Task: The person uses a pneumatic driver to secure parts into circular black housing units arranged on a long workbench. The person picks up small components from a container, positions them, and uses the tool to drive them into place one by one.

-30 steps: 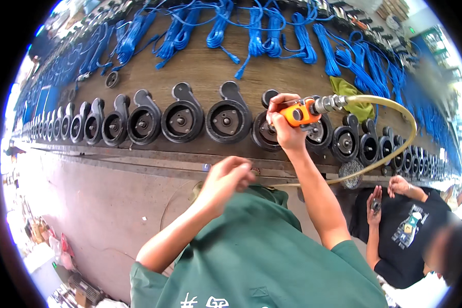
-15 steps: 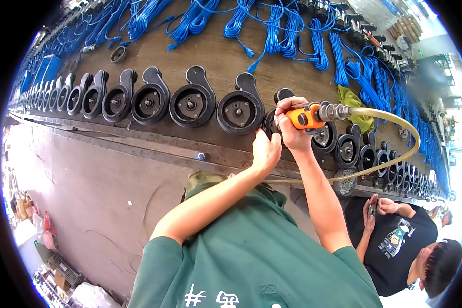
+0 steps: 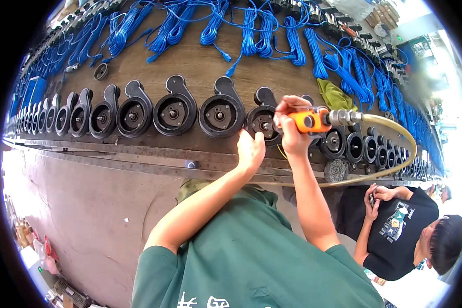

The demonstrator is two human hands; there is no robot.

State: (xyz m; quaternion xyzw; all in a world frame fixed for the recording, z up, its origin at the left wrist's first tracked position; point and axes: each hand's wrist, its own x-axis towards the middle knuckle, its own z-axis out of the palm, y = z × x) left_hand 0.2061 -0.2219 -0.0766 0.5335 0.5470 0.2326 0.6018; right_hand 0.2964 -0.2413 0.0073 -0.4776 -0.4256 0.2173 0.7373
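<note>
- The casing, a black round pump part, sat at centre frame on the bench; we judged it heavy, stiff cast metal, best held by its rim.
- Our left hand lay half-open against its lower rim.
- Our right hand was wrapped tight round the orange air tool, tip at the casing's face.
- One hose ran right from the tool.
- We counted over a dozen casings in one row, many blue cable bundles above, and one co-worker at lower right.
</note>
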